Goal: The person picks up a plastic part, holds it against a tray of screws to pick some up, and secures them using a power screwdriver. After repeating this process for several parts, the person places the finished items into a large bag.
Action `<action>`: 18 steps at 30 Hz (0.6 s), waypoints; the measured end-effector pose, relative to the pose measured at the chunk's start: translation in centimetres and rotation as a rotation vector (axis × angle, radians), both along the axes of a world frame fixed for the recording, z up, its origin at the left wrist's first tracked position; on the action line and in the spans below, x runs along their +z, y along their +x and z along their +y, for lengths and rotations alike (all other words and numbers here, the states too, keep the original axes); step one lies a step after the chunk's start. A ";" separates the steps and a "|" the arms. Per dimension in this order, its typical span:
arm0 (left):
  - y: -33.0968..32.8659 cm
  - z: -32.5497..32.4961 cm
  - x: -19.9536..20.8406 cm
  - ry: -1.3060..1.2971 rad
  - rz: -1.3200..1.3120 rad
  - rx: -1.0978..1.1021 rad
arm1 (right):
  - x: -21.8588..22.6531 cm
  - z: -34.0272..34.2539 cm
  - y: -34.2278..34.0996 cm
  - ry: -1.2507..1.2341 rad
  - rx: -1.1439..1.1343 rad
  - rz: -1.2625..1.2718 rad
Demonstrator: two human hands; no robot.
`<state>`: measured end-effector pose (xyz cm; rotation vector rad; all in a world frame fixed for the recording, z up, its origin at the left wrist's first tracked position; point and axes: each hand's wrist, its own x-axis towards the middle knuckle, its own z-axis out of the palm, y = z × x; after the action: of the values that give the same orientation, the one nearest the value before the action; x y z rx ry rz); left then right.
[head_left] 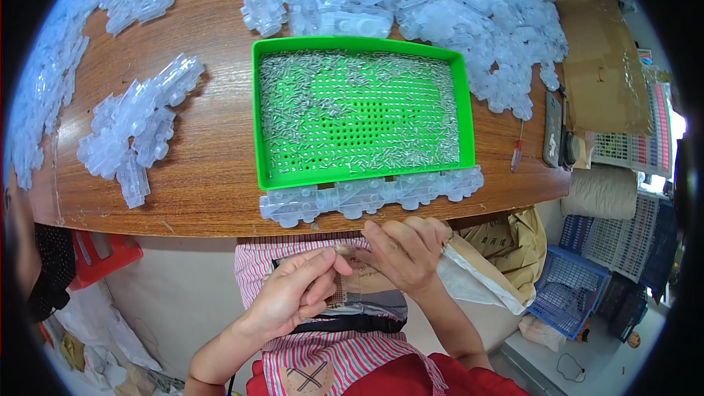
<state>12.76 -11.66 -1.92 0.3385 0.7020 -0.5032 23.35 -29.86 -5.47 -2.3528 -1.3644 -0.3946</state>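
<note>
Floor [180,282], pale, on the near side of the green tray [463,117]; red stool [126,257] off to the tray's near left, blue basket [579,260] off to its near right. Table [213,147], brown wood grain, beneath the tray. Loose plastic parts, clear: large heap [506,37] beyond the tray, small heap [136,136] left of it; judged by these, much is left to handle. Green tray, one, shallow, perforated. Row of parts [359,196], lined up along the tray's near wall; apparently set out, whether finished unclear. Hands, two, nearside of the tray: left hand [301,290], fingers curled, thumb against forefinger; right hand [407,253], fingers loosely bent, thumb extended; no telling whether either holds anything. Screwdriver [517,157], right of the tray. Metal pins [293,81], plentiful, inside the tray.
</note>
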 end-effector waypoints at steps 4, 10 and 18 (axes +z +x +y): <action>-0.2 0.2 -0.4 -0.003 -0.046 0.007 | -0.2 -0.3 0.0 0.058 0.066 -0.021; 1.8 -1.1 0.2 0.055 -0.094 -0.042 | 3.1 1.6 -0.8 0.471 -0.026 0.587; 2.0 -1.8 -0.2 0.144 -0.110 0.053 | 3.8 2.0 -1.7 0.453 -0.181 0.659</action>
<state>14.77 -13.50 -2.08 0.4778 0.6397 -0.3819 21.69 -27.87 -1.64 -1.9639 -0.6727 0.0369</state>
